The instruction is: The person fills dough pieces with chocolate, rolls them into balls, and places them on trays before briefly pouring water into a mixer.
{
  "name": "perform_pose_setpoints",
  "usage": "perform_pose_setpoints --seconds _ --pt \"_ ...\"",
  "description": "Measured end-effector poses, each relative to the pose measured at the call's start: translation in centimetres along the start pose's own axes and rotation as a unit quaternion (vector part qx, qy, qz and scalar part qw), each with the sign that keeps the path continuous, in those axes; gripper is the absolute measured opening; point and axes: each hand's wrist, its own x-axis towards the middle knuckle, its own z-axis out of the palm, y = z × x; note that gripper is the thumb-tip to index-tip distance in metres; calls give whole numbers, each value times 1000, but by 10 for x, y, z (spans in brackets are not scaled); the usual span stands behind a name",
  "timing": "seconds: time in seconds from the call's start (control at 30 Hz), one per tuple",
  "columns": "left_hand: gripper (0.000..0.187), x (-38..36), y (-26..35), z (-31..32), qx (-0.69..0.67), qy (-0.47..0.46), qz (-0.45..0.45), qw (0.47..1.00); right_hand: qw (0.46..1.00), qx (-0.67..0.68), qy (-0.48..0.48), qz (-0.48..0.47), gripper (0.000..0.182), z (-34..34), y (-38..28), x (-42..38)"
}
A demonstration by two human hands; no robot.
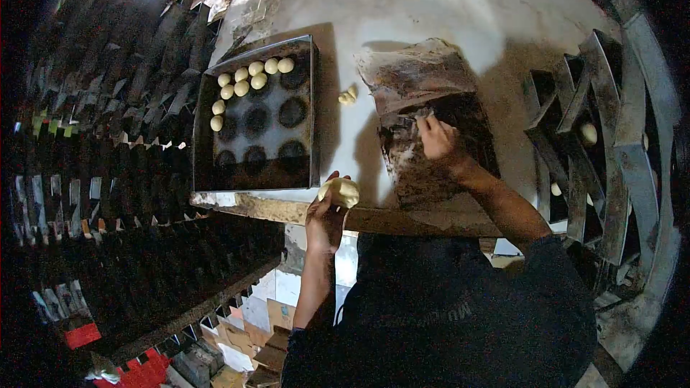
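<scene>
My left hand [325, 224] is closed around a pale, smooth lump of dough [343, 192] at the table's front edge. To its right, my right hand [438, 138] rests over a brown, stained, crumpled sheet [424, 79]. Its fingers are bent together at a dark fold, and what they pinch there is not clear. Between the hands and farther back lie small dough scraps [348, 95] on the tabletop. On the left stands a square metal tray [314, 115] with dark round marks on its bottom. Several dough balls [256, 68] sit in it along the back and left side.
The pale table [402, 0] has a worn wooden front edge [374, 217]. Stacked metal trays [611, 100] stand at the right, some with dough balls inside. Dark racks of stacked trays [122, 129] fill the left side. Cardboard pieces [280, 314] lie below the table.
</scene>
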Motion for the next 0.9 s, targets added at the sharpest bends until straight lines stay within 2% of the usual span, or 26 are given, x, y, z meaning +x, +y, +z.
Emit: perform_pose_setpoints --seconds 0.03,0.13,0.17,0.27,0.3,0.4,0.43,0.53,0.57,0.67,0.77,0.87,0.9 --pt "49 5 -2 2 2 6 -5 1000 999 -19 25 -42 36 -18 -8 7" --pt "49 19 -4 10 15 29 -18 999 983 -50 -159 -77 30 -29 -24 9" --pt "49 22 -6 13 21 37 -23 999 985 -63 -143 -77 25 -17 -26 4" --pt "48 32 -6 32 30 50 -9 998 962 167 -195 -96 20 -7 7 9" --pt "47 38 -12 32 35 65 -8 997 922 330 -162 -117 28 2 23 8" --pt "44 60 -36 20 22 32 -51 998 852 508 -57 -108 42 -8 19 -13" --pt "45 60 -37 32 23 -6 -66 998 870 465 -116 -112 50 -22 21 -21" --pt "45 64 -52 39 22 -74 -148 986 921 371 -65 -99 65 -57 -5 -53" --pt "45 55 -50 55 -28 -71 -159 984 955 272 -79 -92 75 -62 -12 -66" --pt "45 53 -62 38 -30 -69 -178 981 981 184 -42 -42 68 -57 -19 -103" --pt "46 31 -51 38 89 -9 -161 983 991 94 -82 51 49 -48 -25 -131" --pt "46 18 -46 34 40 -10 -66 997 981 178 15 70 29 -66 -45 -121" --pt "46 12 -45 30 40 -12 -63 997 942 316 -11 113 27 -79 -60 -107"
